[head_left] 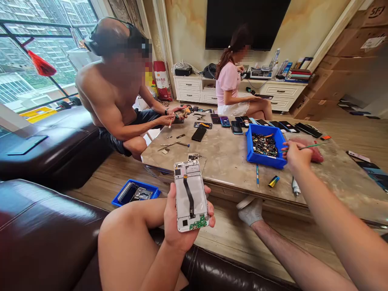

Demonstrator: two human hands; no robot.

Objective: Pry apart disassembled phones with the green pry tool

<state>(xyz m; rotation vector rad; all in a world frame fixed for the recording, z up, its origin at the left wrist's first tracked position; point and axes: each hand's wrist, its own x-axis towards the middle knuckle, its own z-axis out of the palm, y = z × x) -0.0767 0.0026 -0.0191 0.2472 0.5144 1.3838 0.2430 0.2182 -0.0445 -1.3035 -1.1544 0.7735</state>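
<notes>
From where I stand, the wearer's left hand (182,236) is closed around one opened phone (183,200), thumb on one side and fingers on the other. The phone is off the tabletop (224,157), raised in front of its near edge, with one black ribbon cable (189,198) and one green board (200,223) exposed. The right hand (298,155) has its fingers pinched on one thin green tool (313,145), at the right side of one blue bin (266,161).

I'd judge this the step of working on the bared inside of the phone; the next move calls for a steady left hold and fine control of the tool.

Counting along the near edge, I make out one blue pencil-like stick (257,176), one yellowish cylinder (273,181) and one white tube (296,187). One red bag (317,154) lies beside the bin. The small parts (264,144) inside it are too many to count, and the phones (237,127) toward the far edge overlap too much for a sure number. Two other people sit nearby.
</notes>
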